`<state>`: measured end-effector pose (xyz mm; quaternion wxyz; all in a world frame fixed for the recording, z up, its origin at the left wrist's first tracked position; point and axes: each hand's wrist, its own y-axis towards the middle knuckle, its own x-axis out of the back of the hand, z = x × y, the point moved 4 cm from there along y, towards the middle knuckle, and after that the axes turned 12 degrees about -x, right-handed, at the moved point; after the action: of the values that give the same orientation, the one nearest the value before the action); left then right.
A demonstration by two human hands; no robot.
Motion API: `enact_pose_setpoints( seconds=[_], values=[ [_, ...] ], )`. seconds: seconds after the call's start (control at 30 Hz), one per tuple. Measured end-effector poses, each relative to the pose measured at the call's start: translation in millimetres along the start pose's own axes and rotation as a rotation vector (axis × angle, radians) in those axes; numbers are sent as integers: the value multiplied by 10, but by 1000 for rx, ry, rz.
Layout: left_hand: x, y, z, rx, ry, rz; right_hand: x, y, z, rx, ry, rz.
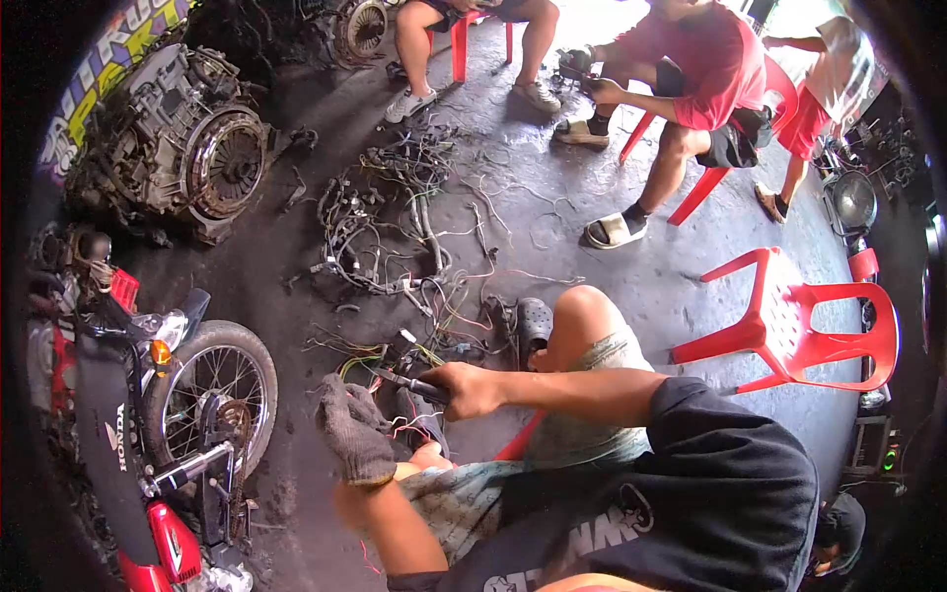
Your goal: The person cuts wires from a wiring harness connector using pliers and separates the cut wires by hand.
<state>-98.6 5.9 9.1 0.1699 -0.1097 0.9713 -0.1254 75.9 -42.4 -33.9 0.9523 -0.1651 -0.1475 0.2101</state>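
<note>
My left hand [353,432], in a dark grey knitted glove, is closed with its fingers curled at the wires. Thin coloured wires [367,359] show just past its fingertips, and a pinkish wire [406,426] hangs beside it. My bare right hand [468,391] grips the dark handle of a knife [419,387]. Its narrow metal blade points toward the gloved fingers. Just beyond the blade is a small dark connector block [401,341]. A tangled wiring harness [385,232] spreads over the floor in front of me.
Left of me stands a motorcycle [118,434], with a greasy engine [187,148] behind it. A red plastic chair [789,326] is at the right. A person in a red shirt [725,64] sits ahead, another person's legs [419,59] beside them; someone stands farther right.
</note>
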Motion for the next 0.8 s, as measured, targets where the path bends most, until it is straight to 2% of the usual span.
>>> enact_pose_setpoints(
  seconds=[0.17, 0.3, 0.37, 0.4, 0.43, 0.47, 0.5, 0.57, 0.63, 0.7, 0.73, 0.77, 0.8],
  values=[
    [-52, -6, -8, -11, -14, 88, -25, -97, 61, -72, 41, -126],
    [129, 232, 200, -3, -61, -8, -118, -37, 15, -96, 68, -46],
    [24, 177, 156, 20, -62, -53, -94, -45, 62, -295, -180, -101],
    [-119, 71, 115, -8, 72, -90, -108, -25, 27, -310, -251, -208],
    [-207, -13, 75, -36, 208, -127, -93, -4, 40, -307, -250, -208],
    [-229, -29, 95, -97, 404, -26, -57, 10, 62, -318, -325, -288],
    [-324, -96, 150, -183, 405, 36, -24, 19, 81, -329, -403, -369],
    [-444, -118, 361, -58, 337, 35, -71, 86, -32, -316, -413, -423],
    [-505, -117, 348, -85, 299, 23, -90, 107, -136, -396, -347, -334],
    [-389, -61, 199, -126, 332, -219, -117, 315, -332, -321, -120, -219],
    [-111, 266, 351, -191, 212, -182, -134, 291, -277, -203, 11, 21],
    [-48, 341, 326, 74, -167, 110, -146, 221, -216, -80, 136, 264],
    [-56, 348, 283, 8, -21, 92, -290, 193, -253, -169, 584, 355]
  ],
)
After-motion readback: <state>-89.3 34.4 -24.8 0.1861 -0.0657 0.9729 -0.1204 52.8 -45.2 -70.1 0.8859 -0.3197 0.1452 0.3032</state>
